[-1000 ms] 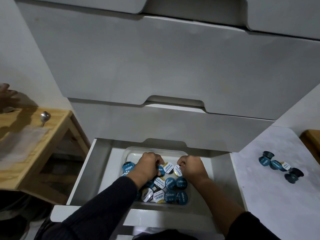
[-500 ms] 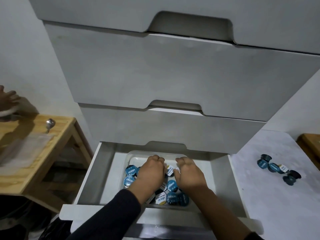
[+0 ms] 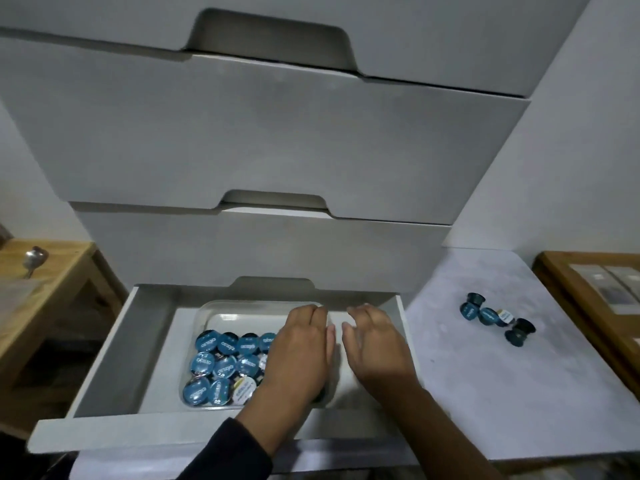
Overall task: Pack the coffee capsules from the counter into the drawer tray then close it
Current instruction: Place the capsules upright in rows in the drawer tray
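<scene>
Home kitchen — drawers (image 3: 263, 140), capsules (image 3: 221, 368).

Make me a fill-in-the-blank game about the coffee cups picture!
1. The capsules in the tray mostly have lids coloured ____.
2. The drawer holding the clear tray is ____.
3. The leftover capsules sit on the counter, on the person's ____ side.
4. On the wooden table lies a metal ____.

Answers: blue; open; right; spoon
</scene>
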### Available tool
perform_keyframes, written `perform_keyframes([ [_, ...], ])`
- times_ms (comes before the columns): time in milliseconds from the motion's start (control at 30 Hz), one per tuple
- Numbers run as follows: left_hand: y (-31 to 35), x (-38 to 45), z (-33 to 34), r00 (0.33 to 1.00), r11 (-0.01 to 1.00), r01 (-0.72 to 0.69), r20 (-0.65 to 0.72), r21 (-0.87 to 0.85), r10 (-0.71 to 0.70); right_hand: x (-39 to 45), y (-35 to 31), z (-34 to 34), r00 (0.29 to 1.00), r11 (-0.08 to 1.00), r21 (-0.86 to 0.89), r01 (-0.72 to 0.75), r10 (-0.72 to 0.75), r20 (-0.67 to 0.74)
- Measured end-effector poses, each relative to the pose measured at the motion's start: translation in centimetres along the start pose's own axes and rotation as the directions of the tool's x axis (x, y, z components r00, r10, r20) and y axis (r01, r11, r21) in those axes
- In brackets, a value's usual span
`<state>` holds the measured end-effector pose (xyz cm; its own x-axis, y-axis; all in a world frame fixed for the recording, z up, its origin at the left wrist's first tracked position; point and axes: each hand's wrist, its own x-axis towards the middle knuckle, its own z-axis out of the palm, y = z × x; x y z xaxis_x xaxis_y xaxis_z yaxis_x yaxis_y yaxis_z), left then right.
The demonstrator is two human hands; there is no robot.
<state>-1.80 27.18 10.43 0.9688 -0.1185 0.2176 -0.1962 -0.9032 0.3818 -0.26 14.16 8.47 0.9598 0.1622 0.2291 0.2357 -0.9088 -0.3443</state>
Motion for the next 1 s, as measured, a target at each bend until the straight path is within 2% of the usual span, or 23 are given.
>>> perform_keyframes([
  [133, 5.4, 2.0, 1.8, 0.997, 0.994, -0.059, -0.053, -0.09, 0.055, 0.8, 5.0, -3.6, 0.996, 0.996, 0.025, -0.08, 0.08, -0.023],
  [267, 12.9, 5.2, 6.1, 0.995, 0.983, -0.084, -0.068, -0.162, 0.074, 1.2, 14.1, -6.3, 0.991, 0.991, 0.059, -0.122, 0.125, -0.053],
  [367, 18.4, 7.3, 9.4, 0.999, 0.974, -0.041, -0.022, -0.225, 0.037, 0.8, 21.2, -7.4, 0.985, 0.985, 0.051, -0.165, 0.163, 0.05],
  [500, 24.1, 10.2, 14.3, 0.994, 0.975, 0.01, 0.112, -0.221, 0.016, 1.0, 29.5, -7.7, 0.96, 0.968, 0.039, -0.248, 0.24, 0.144],
  [633, 26.3, 12.8, 19.0, 0.967, 0.97, 0.133, 0.241, -0.204, -0.082, 2.3, 34.6, -7.3, 0.939, 0.965, -0.004, -0.264, 0.258, 0.228],
  [800, 26.2, 15.0, 23.9, 0.922, 0.939, 0.254, 0.353, -0.231, -0.162, 4.3, 38.0, -5.8, 0.913, 0.961, -0.005, -0.278, 0.266, 0.309],
  [1000, 26.4, 16.6, 26.6, 0.938, 0.89, 0.286, 0.295, -0.355, -0.183, 6.1, 40.1, -4.5, 0.9, 0.985, -0.001, -0.172, 0.158, 0.406],
])
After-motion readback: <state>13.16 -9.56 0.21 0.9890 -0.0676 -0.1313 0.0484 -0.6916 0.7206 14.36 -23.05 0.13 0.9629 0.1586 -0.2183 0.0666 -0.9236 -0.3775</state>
